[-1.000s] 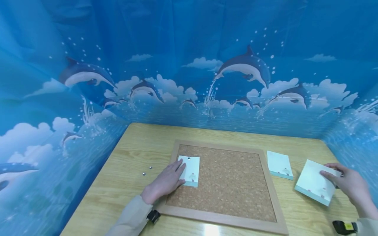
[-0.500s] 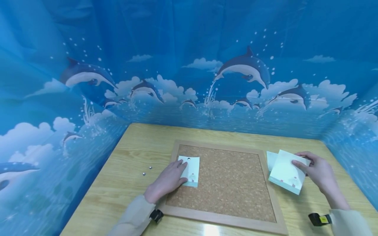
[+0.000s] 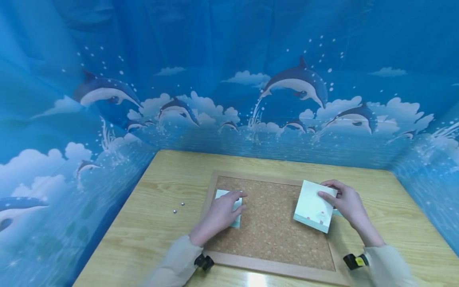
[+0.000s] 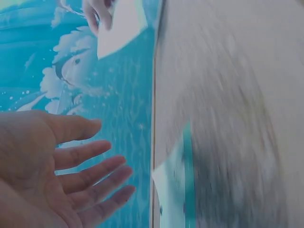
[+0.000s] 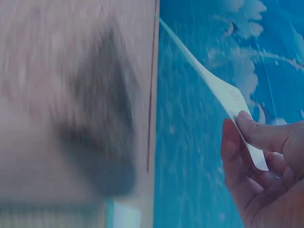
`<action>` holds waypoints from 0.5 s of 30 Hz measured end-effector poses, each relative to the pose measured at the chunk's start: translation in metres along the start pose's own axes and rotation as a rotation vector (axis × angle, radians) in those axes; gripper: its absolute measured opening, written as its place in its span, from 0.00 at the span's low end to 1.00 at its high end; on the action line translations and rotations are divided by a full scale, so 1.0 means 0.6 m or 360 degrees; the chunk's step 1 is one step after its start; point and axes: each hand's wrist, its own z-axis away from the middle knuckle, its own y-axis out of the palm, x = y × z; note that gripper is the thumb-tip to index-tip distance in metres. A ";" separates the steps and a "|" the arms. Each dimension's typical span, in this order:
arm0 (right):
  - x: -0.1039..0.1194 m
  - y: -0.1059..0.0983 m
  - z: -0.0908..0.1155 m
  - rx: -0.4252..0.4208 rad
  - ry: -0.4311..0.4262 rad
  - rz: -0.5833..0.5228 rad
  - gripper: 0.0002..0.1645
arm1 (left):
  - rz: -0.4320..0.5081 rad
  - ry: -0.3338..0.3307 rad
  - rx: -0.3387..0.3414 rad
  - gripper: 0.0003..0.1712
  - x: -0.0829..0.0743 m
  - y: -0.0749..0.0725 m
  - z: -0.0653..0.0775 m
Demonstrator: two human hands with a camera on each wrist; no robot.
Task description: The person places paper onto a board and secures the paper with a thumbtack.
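My right hand (image 3: 346,202) pinches a pale green sheet of note paper (image 3: 312,205) between thumb and fingers, above the right part of a wood-framed corkboard (image 3: 272,227). In the right wrist view the paper (image 5: 216,88) is seen nearly edge-on and bends slightly. My left hand (image 3: 222,213) hovers over the board's left side, fingers extended and holding nothing. Beneath it lies a similar note (image 3: 234,223), partly covered by the hand. The left wrist view shows the left hand (image 4: 71,166) off the board, with that note (image 4: 172,194) apart from it.
Two small shiny studs (image 3: 179,207) lie on the wooden table (image 3: 154,199) left of the board. Another note (image 3: 337,213) on the table, right of the board, is mostly hidden behind the held paper. A blue dolphin-print curtain (image 3: 229,79) encloses the table.
My right hand has carried the paper leftward, from the table's right side to over the corkboard. My left hand has lifted off the note and shifted right; the stud on the note is no longer clearly visible.
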 end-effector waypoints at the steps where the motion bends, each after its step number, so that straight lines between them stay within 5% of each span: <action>1: 0.005 0.009 -0.002 0.0015 -0.0013 -0.0024 0.26 | 0.0025 0.0004 -0.0005 0.21 -0.005 0.002 -0.002; 11: 0.056 0.085 -0.003 0.0199 -0.0088 -0.0251 0.21 | 0.0451 -0.0052 -0.0006 0.17 -0.035 0.031 -0.011; 15: 0.075 0.108 0.000 0.0293 -0.0155 -0.0384 0.18 | 0.0514 -0.0082 0.0016 0.16 -0.039 0.041 -0.011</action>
